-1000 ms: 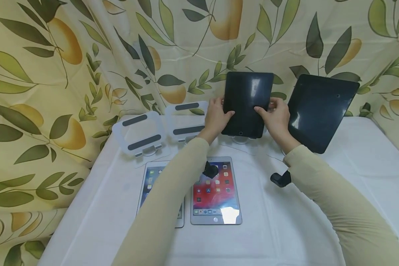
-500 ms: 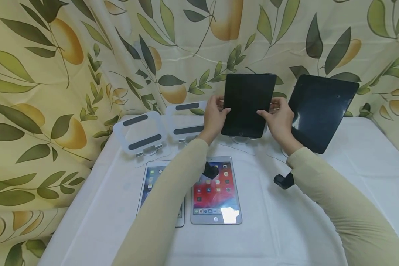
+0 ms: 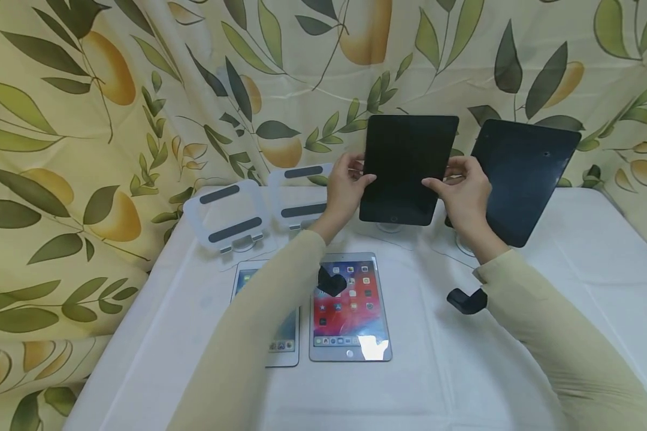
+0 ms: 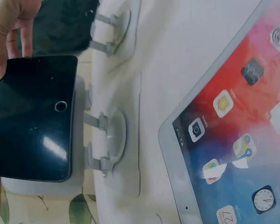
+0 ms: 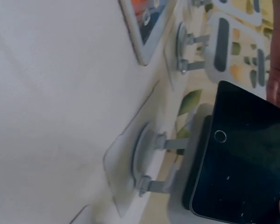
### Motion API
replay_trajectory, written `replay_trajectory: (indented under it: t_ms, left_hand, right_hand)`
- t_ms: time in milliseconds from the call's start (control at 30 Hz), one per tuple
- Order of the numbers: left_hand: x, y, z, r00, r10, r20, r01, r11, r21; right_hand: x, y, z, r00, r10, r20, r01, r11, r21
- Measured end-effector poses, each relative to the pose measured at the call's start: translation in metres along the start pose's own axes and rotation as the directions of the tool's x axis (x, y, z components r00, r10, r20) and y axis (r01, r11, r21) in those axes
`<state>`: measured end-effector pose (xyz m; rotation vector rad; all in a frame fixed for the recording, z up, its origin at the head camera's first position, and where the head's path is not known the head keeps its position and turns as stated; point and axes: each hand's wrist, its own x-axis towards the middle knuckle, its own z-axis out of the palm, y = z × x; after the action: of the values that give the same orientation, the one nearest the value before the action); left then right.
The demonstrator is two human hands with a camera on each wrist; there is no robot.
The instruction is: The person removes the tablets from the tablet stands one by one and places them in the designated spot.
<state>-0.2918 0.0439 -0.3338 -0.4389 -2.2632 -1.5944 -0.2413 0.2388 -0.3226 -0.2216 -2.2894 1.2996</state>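
Note:
A black tablet (image 3: 401, 167) is held upright between my two hands, in front of a grey stand (image 5: 147, 149). My left hand (image 3: 347, 185) pinches its left edge, thumb on the screen. On the opposite edge my right hand (image 3: 466, 190) pinches it the same way. The tablet's home button (image 4: 60, 106) is near its lower edge. Whether the tablet touches the stand's plate behind it, I cannot tell. Just right of my right hand, a larger dark tablet (image 3: 528, 173) leans on another stand, mostly hidden.
Two stands with bare dark pads, one far left (image 3: 226, 215) and one nearer (image 3: 302, 194), stand at the back. Two white tablets with lit screens, a red one (image 3: 350, 323) and a bluish one (image 3: 283, 353), lie on the white tablecloth (image 3: 426, 383). A patterned curtain hangs behind.
The held tablet has shifted slightly right at its top and looks wider, and its screen glare has gone. My right hand has moved right with its edge; my left forearm has moved slightly left.

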Motion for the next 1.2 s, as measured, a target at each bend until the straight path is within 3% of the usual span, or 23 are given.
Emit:
replay_trajectory:
  t_ms: [300,433,700,967,1200]
  left_hand:
    - [-0.014,0.012,-0.011,0.997,0.043,0.065,-0.043,0.999,-0.010]
    - [-0.022,0.019,-0.013,0.995,0.034,0.096,-0.030,0.999,-0.043]
    - [-0.035,0.034,-0.016,0.994,0.051,0.094,-0.038,0.990,-0.138]
    - [-0.054,0.049,-0.017,0.989,0.087,0.118,-0.072,0.989,-0.126]
    - [-0.068,0.056,-0.014,0.976,0.142,0.166,-0.126,0.987,-0.104]
  right_hand:
    - [-0.014,-0.012,-0.019,0.999,-0.036,0.035,0.036,0.999,0.004]
    - [-0.021,-0.014,-0.029,0.998,-0.048,0.037,0.048,0.999,-0.024]
    - [-0.033,-0.023,-0.047,0.996,-0.085,0.040,0.086,0.996,-0.029]
    - [-0.045,-0.023,-0.068,0.994,-0.087,0.064,0.089,0.995,-0.039]
    - [-0.058,-0.016,-0.085,0.995,-0.067,0.078,0.077,0.988,-0.133]
